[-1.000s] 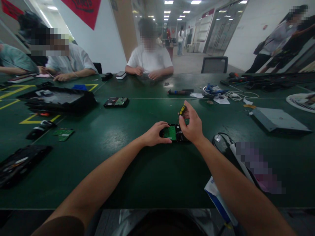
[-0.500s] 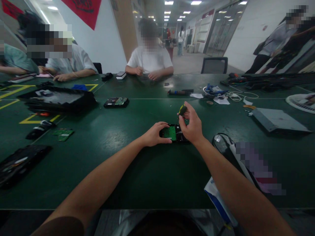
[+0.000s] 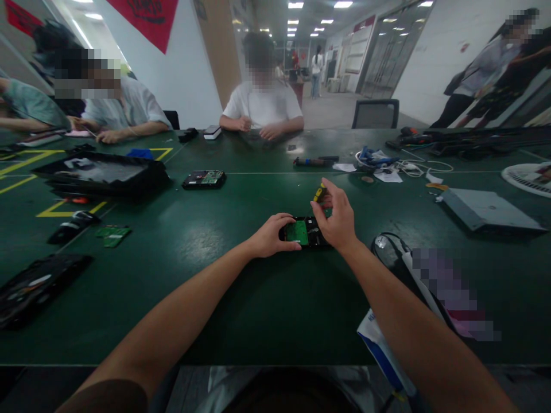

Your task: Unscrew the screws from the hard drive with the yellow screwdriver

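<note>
Two hands work close together over one small thing. The left hand (image 3: 272, 235) holds the left end of a small black box (image 3: 313, 230), with its thumb on the near edge and its fingers on the far edge. The right hand (image 3: 339, 217) pinches a yellow and dark tool (image 3: 319, 193) that looks like a screwdriver. The tool leans a bit, and its tip is too hard to see, so I cannot tell if it touches anything. The small black box lies flat on the green surface (image 3: 241, 304), right in front of the person, and the right hand hides some of its right end.

To do this well, I think the left hand should press just enough to stop the box from sliding. The tool would work best standing straight up, with a gentle push down and slow, small turns. Fingers should go easy on the green board (image 3: 297, 232), as it may scratch.

That board is thin and flat, set in the box beside a black part. The tool's handle looks chunky and may be plastic. The surface is smooth and a little shiny. Off to the left lies a loose green board (image 3: 112, 235) with a bumpy shape. On the right sits a grey box (image 3: 493, 209), flat and wide, maybe metal.
</note>
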`<state>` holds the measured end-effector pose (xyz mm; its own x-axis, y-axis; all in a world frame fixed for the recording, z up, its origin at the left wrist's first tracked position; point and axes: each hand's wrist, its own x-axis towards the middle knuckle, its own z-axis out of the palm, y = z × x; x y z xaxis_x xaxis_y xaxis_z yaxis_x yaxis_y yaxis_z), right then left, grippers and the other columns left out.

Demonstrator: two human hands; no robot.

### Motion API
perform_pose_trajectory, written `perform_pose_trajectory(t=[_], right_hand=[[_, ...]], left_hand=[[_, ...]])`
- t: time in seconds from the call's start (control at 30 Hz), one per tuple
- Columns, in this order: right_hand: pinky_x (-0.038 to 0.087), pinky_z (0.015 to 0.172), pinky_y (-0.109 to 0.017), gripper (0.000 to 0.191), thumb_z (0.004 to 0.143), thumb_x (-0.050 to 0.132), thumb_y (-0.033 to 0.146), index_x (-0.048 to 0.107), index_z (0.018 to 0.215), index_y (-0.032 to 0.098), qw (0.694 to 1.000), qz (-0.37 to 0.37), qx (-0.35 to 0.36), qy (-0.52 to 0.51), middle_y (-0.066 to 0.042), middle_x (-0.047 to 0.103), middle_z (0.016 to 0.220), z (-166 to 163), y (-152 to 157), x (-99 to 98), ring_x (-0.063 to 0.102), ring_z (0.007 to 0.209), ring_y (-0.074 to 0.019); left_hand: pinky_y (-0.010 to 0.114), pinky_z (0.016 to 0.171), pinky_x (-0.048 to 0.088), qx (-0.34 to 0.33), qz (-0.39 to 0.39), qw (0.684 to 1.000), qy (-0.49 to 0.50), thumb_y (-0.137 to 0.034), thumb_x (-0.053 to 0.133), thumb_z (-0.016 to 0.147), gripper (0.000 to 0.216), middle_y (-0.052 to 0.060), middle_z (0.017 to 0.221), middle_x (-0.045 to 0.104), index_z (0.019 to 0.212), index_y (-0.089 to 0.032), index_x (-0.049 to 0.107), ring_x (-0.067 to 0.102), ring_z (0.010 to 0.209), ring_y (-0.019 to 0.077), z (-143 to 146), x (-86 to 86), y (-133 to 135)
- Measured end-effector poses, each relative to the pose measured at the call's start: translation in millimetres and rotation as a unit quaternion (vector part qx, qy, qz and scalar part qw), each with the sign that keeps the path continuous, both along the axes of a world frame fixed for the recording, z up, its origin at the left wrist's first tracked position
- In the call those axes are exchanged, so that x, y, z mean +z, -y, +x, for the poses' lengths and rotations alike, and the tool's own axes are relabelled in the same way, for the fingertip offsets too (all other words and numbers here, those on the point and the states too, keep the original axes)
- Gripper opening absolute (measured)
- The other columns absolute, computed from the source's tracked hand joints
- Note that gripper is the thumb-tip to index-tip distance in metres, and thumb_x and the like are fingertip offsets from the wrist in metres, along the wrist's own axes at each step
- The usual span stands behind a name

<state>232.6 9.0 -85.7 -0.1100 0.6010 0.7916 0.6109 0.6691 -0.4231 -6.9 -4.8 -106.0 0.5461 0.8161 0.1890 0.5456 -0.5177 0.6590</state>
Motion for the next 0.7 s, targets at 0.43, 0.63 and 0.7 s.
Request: perform_pose_trajectory(t=[0.43,0.63,0.7], right_hand=[[0.068,0.088,-0.053,0.064,0.1,0.063,0.035,0.041,0.16,0.032,1.0,0.0,-0.012,-0.003,-0.013,0.063,0.138,0.3,-2.2,-3.0,0.071,0.103,-0.0294],[0.069,0.087,-0.052,0.066,0.101,0.059,0.029,0.037,0.163,0.032,1.0,0.0,0.001,-0.001,-0.013,0.063,0.139,-0.4,-1.9,-2.5,0.072,0.098,-0.0275],[0.069,0.083,-0.051,0.065,0.099,0.062,0.031,0.04,0.161,0.033,1.0,0.003,-0.002,-0.002,-0.012,0.064,0.133,-0.7,-0.9,-1.6,0.071,0.096,-0.027]], left_hand=[[0.055,0.125,0.041,-0.003,-0.01,1.0,0.002,-0.062,0.085,0.077,0.081,0.017,0.157,0.052,0.143,-0.02,0.061,0.05,0.147,0.0368,0.5,4.1,2.9],[0.053,0.125,0.041,-0.003,-0.009,1.0,-0.001,-0.063,0.084,0.078,0.083,0.018,0.157,0.052,0.144,-0.017,0.06,0.049,0.147,0.0357,0.2,3.4,3.0],[0.052,0.126,0.04,-0.005,-0.005,1.0,-0.001,-0.063,0.084,0.078,0.084,0.018,0.156,0.053,0.144,-0.017,0.06,0.049,0.147,0.0353,0.2,3.0,2.4]])
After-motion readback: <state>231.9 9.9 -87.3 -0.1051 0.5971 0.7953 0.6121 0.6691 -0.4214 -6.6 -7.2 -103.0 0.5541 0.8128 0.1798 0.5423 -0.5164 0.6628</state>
